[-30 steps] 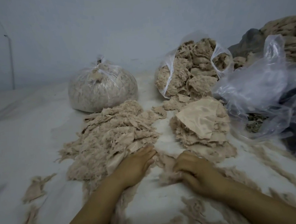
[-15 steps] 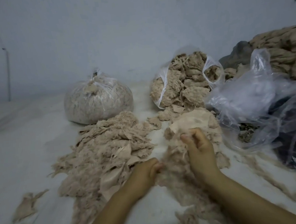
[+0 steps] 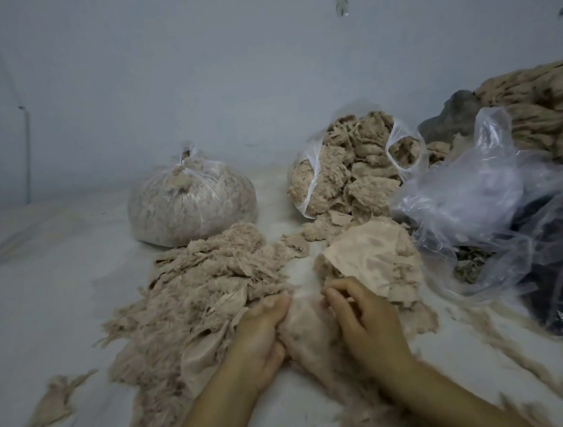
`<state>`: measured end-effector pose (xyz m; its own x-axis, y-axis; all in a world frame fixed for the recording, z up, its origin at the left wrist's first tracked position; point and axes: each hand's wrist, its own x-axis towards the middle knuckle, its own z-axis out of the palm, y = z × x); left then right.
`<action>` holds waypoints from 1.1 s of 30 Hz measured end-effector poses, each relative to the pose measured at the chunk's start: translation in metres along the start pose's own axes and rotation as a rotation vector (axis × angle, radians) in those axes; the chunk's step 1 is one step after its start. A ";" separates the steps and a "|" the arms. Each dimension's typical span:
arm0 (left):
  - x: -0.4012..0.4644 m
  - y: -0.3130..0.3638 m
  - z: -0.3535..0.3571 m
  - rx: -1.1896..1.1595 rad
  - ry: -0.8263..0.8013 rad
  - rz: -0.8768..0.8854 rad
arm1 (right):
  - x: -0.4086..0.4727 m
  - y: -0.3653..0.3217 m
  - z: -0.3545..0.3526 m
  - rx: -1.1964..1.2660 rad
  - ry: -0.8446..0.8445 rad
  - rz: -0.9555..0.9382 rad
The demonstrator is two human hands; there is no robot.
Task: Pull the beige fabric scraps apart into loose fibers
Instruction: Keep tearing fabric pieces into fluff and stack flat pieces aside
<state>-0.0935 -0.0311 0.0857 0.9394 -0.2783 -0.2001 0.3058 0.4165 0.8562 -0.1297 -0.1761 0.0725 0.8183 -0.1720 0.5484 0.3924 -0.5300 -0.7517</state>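
L hand (image 3: 263,335) & R hand (image 3: 366,318) both have fingers curled round one fuzzy beige clump (image 3: 307,331) held betw. them, low centre of the pale work surface (image 3: 41,305); grip looks firm but fingertip detail is blurred. Risk, as I judge it: hands sit close together on the clump, so a pull may just stretch it or tear off one big wad instead of loose fibres; a hard yank could also fling fluff onto the surface, where stray tufts already lie. Just left of L hand, touching it, is the shredded pile (image 3: 205,289); just behind R hand, the unpulled scrap heap (image 3: 374,259) w/ a flat smooth piece on top — the 2 piles nearly meet, so done & undone stuff could mix. Further back: tied bag (image 3: 191,201), open bag of scraps (image 3: 348,169), crumpled clear plastic (image 3: 477,194) at right. No brands, labels or writing visible anywhere.
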 end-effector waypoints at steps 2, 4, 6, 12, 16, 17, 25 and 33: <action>-0.001 0.000 -0.001 -0.027 0.007 -0.018 | 0.004 0.004 -0.005 0.103 -0.006 0.282; -0.003 -0.001 0.001 -0.056 -0.032 -0.027 | 0.005 0.002 -0.003 0.304 -0.207 0.536; -0.004 0.000 0.005 -0.083 -0.045 -0.027 | 0.002 -0.001 0.000 0.636 -0.377 0.693; -0.006 -0.011 0.007 -0.020 -0.043 0.076 | 0.003 -0.004 0.012 0.835 -0.079 0.726; -0.004 -0.015 -0.005 0.096 -0.025 0.110 | 0.012 -0.005 0.005 0.624 0.103 0.579; -0.004 -0.014 -0.010 0.096 -0.033 0.102 | 0.014 -0.004 0.001 0.597 0.124 0.558; -0.012 0.009 -0.044 1.049 -0.218 0.016 | 0.018 0.001 -0.009 0.491 0.124 0.464; -0.004 0.005 0.003 0.777 -0.176 0.278 | 0.007 -0.007 0.018 0.391 -0.103 0.295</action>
<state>-0.0960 -0.0310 0.0918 0.9073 -0.4111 0.0882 -0.1870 -0.2067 0.9604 -0.1192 -0.1588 0.0751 0.9477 -0.1740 0.2676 0.2499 -0.1168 -0.9612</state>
